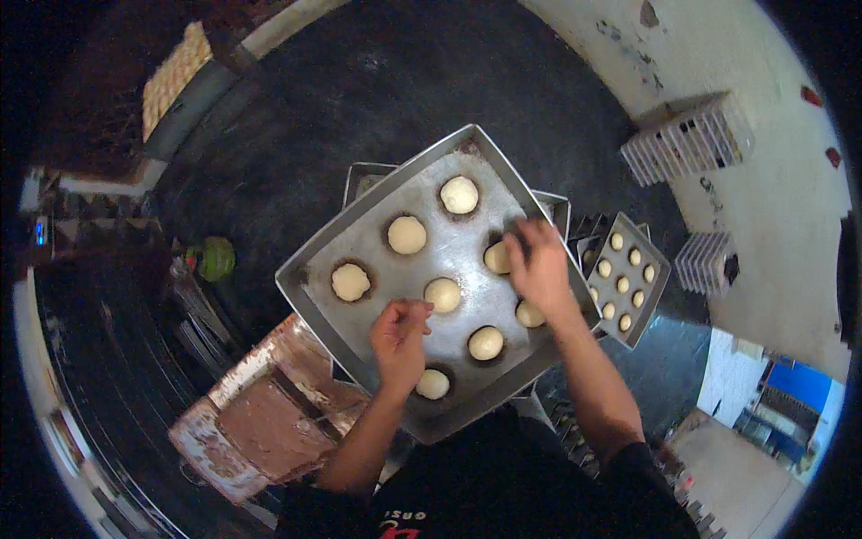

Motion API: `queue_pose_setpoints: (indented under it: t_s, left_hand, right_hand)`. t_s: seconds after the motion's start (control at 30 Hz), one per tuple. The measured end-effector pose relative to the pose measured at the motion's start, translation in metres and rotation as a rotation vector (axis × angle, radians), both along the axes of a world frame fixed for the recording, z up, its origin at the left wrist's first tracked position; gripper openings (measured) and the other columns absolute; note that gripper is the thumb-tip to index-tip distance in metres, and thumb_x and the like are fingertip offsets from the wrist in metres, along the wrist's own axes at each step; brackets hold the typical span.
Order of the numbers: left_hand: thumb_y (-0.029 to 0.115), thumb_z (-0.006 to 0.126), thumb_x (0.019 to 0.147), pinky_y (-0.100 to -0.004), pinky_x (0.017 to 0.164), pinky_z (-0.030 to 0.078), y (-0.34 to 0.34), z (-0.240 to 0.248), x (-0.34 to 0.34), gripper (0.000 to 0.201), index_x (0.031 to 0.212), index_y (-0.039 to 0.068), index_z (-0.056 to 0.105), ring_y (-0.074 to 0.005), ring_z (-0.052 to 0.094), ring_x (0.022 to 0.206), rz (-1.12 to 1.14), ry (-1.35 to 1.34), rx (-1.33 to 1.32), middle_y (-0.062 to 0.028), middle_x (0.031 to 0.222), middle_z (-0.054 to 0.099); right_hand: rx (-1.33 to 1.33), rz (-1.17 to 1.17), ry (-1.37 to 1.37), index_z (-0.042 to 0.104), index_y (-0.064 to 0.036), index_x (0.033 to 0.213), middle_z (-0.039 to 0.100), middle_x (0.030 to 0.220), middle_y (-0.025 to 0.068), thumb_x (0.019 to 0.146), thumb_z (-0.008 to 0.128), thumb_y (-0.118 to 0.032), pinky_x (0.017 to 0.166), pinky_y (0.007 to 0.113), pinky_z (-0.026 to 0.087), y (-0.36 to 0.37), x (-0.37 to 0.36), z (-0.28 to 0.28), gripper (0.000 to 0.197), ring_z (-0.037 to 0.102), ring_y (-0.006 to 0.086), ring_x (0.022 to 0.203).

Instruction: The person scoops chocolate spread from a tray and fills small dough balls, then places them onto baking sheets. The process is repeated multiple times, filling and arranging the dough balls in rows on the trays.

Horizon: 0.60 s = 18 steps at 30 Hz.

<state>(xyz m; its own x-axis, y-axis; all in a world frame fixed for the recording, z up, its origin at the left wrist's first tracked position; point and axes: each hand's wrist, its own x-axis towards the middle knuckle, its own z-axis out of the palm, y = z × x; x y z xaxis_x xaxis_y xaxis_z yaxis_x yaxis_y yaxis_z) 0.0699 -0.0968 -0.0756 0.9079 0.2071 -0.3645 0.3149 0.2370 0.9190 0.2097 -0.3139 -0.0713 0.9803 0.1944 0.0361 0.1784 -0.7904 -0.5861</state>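
Note:
A deep metal baking tray [337, 235] lies turned at an angle in front of me, with several round, pale dough balls spaced out on it. My right hand [540, 269] reaches over the tray's right side, its bent fingers against a dough ball [496, 259]. Another dough ball [530, 313] is partly hidden under that wrist. On the left, my left hand [400, 340] hovers with loosely curled fingers, thumb and forefinger apart. Its fingertips are close to the middle dough ball [443, 295]; nothing shows between them. A nearer dough ball [433, 384] sits beside the left wrist.
Edges of other trays [364, 175] stick out beneath this one. Off to the right, a smaller-looking tray [660, 269] holds several more dough balls. A dusty reddish-brown box-like surface [269, 427] stands at lower left. White slatted crates [691, 139] are by the right wall.

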Motion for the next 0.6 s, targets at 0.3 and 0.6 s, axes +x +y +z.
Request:
queue_pose_setpoints:
  t_s: [0.3,0.6]
  left_hand:
    - [0.017,0.057,0.102,-0.0327,0.069,0.048,-0.113,0.027,-0.032,0.020,0.090,0.002,0.054,-0.0153,0.060,0.081,0.593,-0.294,0.291,-0.0071,0.084,0.061]
    - [0.014,0.076,0.085,-0.0306,0.075,0.051,-0.102,0.056,-0.195,0.021,0.096,0.003,0.062,-0.0126,0.063,0.084,0.342,-0.371,0.058,-0.0033,0.089,0.065]
  right_hand:
    - [1.137,-0.143,0.597,0.059,-0.0003,0.112,0.064,0.106,0.0040,0.092,0.068,0.001,0.085,0.031,0.055,0.009,-0.146,0.055,0.022,0.065,0.0165,0.098]
    - [1.163,-0.059,1.253,0.062,-0.0048,0.089,0.067,0.110,0.0130,0.100,0.063,-0.023,0.081,0.037,0.054,0.005,-0.233,0.069,0.022,0.067,0.0244,0.098]
